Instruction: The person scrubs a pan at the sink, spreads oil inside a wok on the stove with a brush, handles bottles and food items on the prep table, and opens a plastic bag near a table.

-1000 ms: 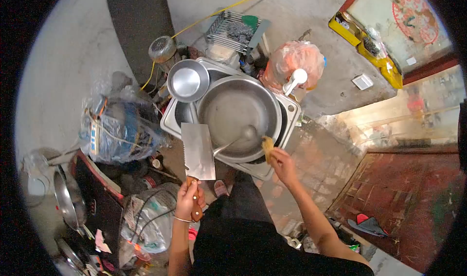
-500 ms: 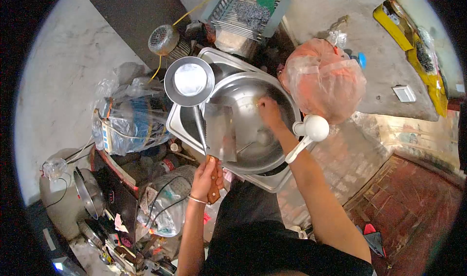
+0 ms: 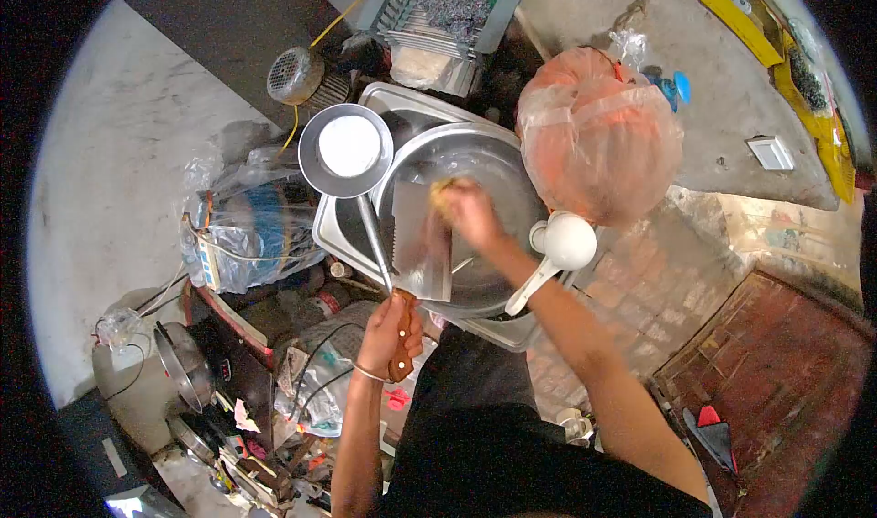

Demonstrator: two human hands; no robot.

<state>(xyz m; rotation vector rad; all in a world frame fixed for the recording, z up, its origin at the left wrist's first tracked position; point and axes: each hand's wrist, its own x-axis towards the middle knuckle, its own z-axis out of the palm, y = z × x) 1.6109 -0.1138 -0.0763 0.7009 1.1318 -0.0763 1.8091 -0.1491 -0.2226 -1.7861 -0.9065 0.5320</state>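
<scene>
My left hand [image 3: 388, 331] grips the brown wooden handle of a broad cleaver [image 3: 422, 258], its wide metal blade standing over the basin. One long edge of the blade is toothed. In my right hand [image 3: 473, 215] is a small yellow sponge [image 3: 445, 195], at the upper part of the blade; the hand is slightly blurred. Below lies a round steel basin [image 3: 516, 166] with a wet-looking inside, set in a metal sink [image 3: 365, 235]. A metal ladle [image 3: 347, 148] has its handle end near my left hand; whether my fingers touch it I cannot tell.
A white ladle [image 3: 568, 242] overlaps my right forearm. Beyond the basin stand an orange bag under clear plastic [image 3: 598, 134], a dish rack [image 3: 429, 25] and a motor [image 3: 297, 75]. Plastic-wrapped goods [image 3: 260, 230] and a metal pan [image 3: 187, 367] are at the left.
My right hand has moved left, from inside the basin to the cleaver blade, and the yellow sponge now shows clearly. My left hand keeps its grip. The view has shifted slightly.
</scene>
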